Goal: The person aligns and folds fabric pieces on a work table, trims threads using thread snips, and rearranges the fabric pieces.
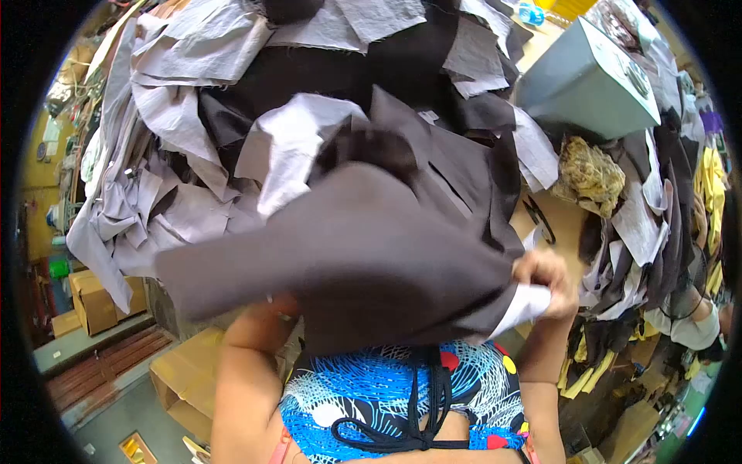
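A large dark brown cloth [348,247] is spread in front of my body, its left part blurred by motion. My right hand [547,282] is closed on the cloth's right edge, where a white piece [522,309] also shows beside the fingers. The dark cloth hides my left hand; only the left forearm [259,332] shows below it. Behind the held cloth, more dark cloth and a crumpled white-grey piece [297,143] lie on the table.
Grey cloth pieces [193,46] are heaped at the back and left. A grey-blue box [580,85], a yellowish bundle [589,176] and black scissors [539,220] lie on the right. Cardboard boxes [185,371] stand at lower left. Another person's arm [699,313] shows at far right.
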A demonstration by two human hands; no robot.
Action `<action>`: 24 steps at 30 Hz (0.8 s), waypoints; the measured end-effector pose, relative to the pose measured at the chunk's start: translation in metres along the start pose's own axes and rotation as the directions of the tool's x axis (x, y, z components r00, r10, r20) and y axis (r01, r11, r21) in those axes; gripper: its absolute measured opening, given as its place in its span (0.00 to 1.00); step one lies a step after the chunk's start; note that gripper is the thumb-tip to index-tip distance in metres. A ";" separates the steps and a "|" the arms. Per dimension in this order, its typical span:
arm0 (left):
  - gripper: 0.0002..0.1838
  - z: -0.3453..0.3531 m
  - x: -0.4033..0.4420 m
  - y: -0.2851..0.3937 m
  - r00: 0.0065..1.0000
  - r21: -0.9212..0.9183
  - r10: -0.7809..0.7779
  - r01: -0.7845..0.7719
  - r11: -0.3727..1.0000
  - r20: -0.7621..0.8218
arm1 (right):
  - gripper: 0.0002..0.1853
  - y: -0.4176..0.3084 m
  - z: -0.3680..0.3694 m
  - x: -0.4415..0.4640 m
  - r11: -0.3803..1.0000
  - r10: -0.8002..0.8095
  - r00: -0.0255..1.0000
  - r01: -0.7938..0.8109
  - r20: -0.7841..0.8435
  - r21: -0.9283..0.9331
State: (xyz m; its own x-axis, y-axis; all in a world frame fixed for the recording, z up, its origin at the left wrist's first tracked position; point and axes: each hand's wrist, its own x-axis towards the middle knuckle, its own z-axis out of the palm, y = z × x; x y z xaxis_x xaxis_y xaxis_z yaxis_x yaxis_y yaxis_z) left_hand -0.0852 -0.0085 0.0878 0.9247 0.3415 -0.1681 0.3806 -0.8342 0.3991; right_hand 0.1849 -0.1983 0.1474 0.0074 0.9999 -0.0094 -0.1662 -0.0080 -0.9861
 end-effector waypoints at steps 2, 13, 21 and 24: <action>0.15 -0.026 0.034 -0.005 0.987 0.168 0.136 -0.121 0.978 -0.081 | 0.10 0.008 -0.002 0.013 0.997 0.002 0.956 0.019 -0.293 0.069; 0.15 -0.043 0.071 0.008 0.646 0.173 0.470 -0.469 0.866 -0.601 | 0.26 0.063 -0.016 0.034 0.879 -0.226 0.645 -0.187 -0.730 -0.438; 0.27 -0.027 0.100 -0.037 0.867 0.307 0.216 -0.077 0.948 -0.450 | 0.38 0.070 0.025 0.043 0.333 -0.006 0.905 -0.399 -0.425 -0.854; 0.30 -0.019 0.109 -0.075 0.875 0.361 0.122 0.064 0.930 -0.469 | 0.33 0.087 0.022 0.052 0.341 0.003 0.900 -0.411 -0.436 -0.845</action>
State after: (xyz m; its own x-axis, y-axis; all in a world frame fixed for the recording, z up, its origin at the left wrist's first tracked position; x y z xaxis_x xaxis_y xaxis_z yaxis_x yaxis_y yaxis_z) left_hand -0.0130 0.0997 0.0563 0.8571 0.4002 0.3243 0.4118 -0.9106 0.0351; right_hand 0.1491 -0.1473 0.0648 0.4365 0.8958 -0.0835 0.7739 -0.4212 -0.4729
